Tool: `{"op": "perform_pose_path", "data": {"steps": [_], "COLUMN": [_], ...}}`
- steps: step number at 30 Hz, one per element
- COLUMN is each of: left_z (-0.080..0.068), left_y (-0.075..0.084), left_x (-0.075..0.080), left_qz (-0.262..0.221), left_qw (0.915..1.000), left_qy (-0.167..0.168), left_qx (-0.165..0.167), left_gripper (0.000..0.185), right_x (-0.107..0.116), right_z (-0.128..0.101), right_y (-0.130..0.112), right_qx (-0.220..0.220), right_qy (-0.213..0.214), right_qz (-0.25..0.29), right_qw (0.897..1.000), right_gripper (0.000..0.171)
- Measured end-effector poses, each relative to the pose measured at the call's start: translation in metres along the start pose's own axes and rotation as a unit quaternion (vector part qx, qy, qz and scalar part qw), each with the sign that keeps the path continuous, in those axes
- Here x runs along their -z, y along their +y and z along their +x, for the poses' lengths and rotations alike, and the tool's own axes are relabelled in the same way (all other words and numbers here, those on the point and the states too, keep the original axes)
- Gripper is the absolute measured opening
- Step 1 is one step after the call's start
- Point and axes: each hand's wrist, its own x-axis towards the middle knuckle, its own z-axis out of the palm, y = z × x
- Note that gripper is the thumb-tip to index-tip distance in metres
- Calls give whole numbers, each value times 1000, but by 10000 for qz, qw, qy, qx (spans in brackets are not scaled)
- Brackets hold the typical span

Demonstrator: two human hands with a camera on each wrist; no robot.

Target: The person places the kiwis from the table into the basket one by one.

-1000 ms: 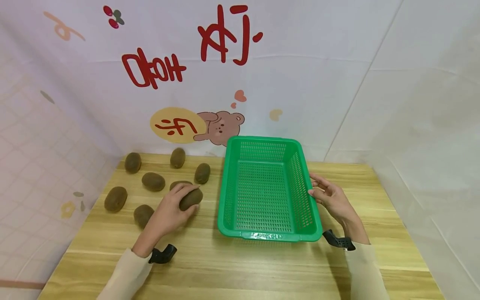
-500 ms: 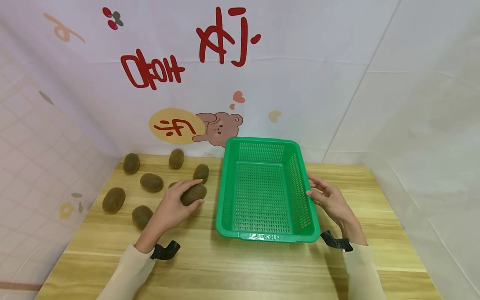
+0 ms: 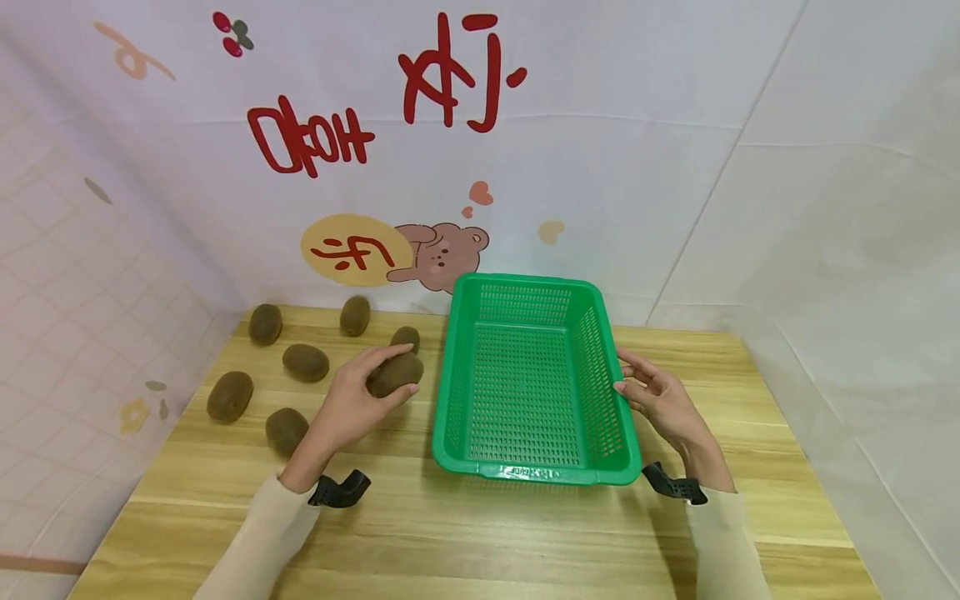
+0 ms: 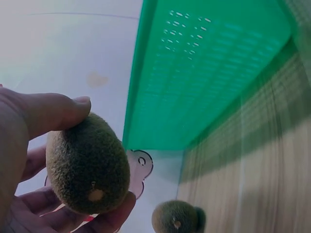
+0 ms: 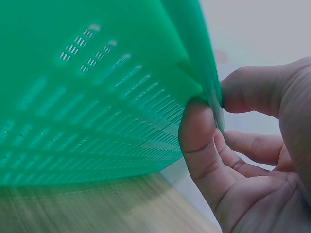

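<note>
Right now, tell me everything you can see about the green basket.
The green basket is rectangular, open-topped and looks like plastic. Its walls and floor are perforated with rows of small slots; a smooth rim runs around the top, with lettering on the near side too small to read. It sits upright on the wood-grain table, with nothing inside. The right hand pinches its right rim, while the left hand is apart from it.

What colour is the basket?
Green; the basket shows best in the head view.
</note>
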Motion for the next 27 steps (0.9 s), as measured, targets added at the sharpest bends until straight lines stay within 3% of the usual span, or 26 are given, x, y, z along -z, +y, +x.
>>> {"op": "perform_pose_path", "data": {"steps": [10,17,27], "left_z": [14,24,32], "left_y": [18,28,44], "left_x": [-5,-17,-34], "left_qz": [-408,-887,-1110], "left_qw": [9991,9959,9935], "left_qy": [75,77,-12], "left_qx": [103,-136,-247], "left_gripper": [54,54,57], "right_x": [0,1,1], "right_z": [0,0,0], "right_y": [0,0,0], "right_qx": [-15,-25,-98], "right_qy": [2,30,37], "right_qz": [45,-111,-79], "right_qw": [10000,9999,9999], "right_gripper": [70,69,69]}}
